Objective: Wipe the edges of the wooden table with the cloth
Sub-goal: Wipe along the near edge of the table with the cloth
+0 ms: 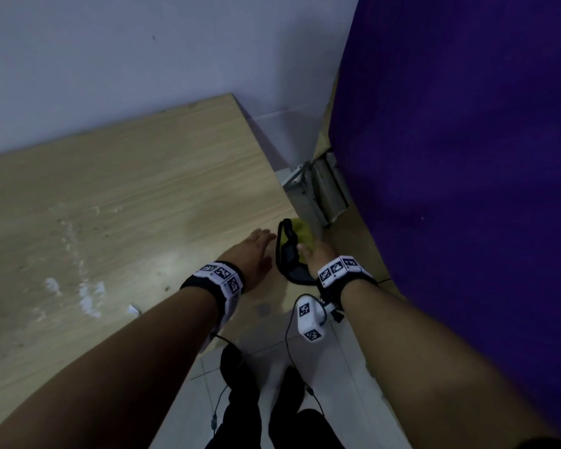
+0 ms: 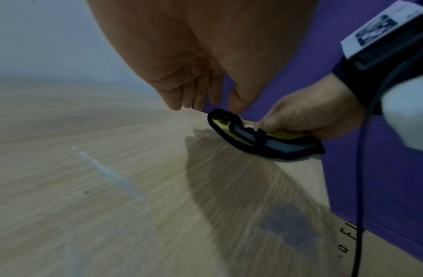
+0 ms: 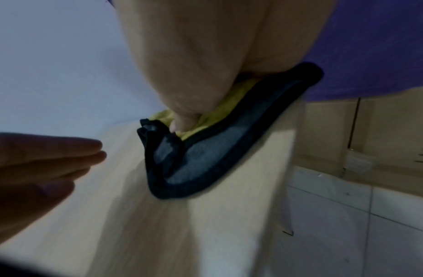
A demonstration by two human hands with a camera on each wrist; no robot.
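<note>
Your right hand [image 1: 316,256] grips the folded yellow-and-grey cloth [image 1: 293,251], wrapped over the wooden table's [image 1: 127,189] right edge to rub it. Your left hand [image 1: 256,254], fingers straight, hovers just beside the cloth, holding nothing.

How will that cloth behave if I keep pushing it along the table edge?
Probably floppy: the cloth lies folded and drapes over the wooden table edge. It may bunch up, since its black hem already curls upward. The right hand pinches only one end, so the free end likely drags rather than slides flat.
</note>
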